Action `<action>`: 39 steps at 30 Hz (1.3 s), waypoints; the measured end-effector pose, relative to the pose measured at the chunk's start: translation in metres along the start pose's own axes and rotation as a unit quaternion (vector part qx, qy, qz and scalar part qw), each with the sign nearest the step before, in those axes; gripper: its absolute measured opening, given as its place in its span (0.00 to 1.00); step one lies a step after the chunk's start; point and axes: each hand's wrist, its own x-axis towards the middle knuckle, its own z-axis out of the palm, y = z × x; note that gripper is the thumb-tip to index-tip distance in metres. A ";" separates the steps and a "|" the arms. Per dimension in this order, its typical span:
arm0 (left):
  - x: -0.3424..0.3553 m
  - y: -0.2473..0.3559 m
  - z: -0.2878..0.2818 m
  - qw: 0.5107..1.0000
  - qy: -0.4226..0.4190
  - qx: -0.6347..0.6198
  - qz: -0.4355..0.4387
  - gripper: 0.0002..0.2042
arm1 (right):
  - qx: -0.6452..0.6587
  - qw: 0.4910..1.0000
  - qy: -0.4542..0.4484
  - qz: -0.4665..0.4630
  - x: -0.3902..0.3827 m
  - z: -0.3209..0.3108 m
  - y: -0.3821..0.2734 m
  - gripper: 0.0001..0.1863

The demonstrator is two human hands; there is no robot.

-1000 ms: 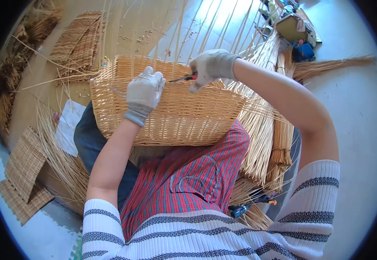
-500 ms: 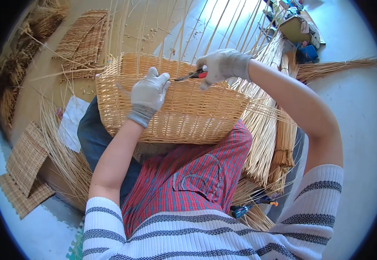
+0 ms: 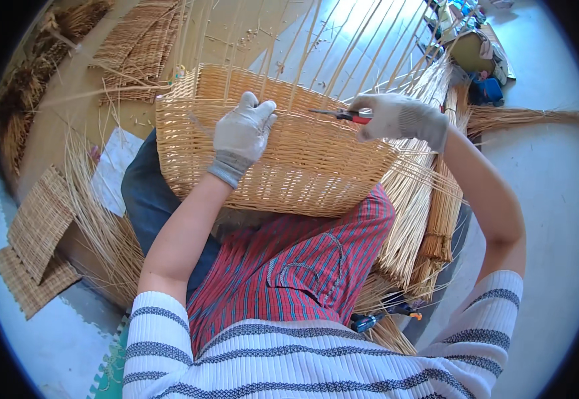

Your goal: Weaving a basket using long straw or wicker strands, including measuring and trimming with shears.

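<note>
A golden wicker basket point(image 3: 289, 169) lies tilted across my lap, with long upright stakes point(image 3: 312, 40) rising from its far side. Both hands wear whitish gloves with grey cuffs. My left hand point(image 3: 243, 133) is closed at the upper part of the near wall, thumb and fingers pinched together on the weave; the exact strand between them is hidden. In my right hand point(image 3: 396, 118) is a pair of red-handled pliers or snips point(image 3: 344, 115), its slim dark jaws pointing left above the wall, apart from my left hand. Loose strand ends point(image 3: 419, 169) stick out at the basket's right side.
Bundles of pale canes point(image 3: 412, 226) lie to the right. Woven mats point(image 3: 133, 40) rest at the far left, more mats point(image 3: 40, 226) nearer. Loose straw point(image 3: 96, 213) and white paper point(image 3: 115, 169) lie left. A dark-handled tool point(image 3: 369, 322) is by my right thigh.
My right hand has drawn the tool rightward, away from my left fingers. My left hand has shifted slightly right and up, still pinched at the weave. The whole view has shifted a little.
</note>
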 end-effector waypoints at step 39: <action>0.028 0.025 -0.044 0.882 0.074 -0.463 -0.038 0.10 | 0.074 0.962 0.239 0.108 -0.058 0.080 0.100 0.34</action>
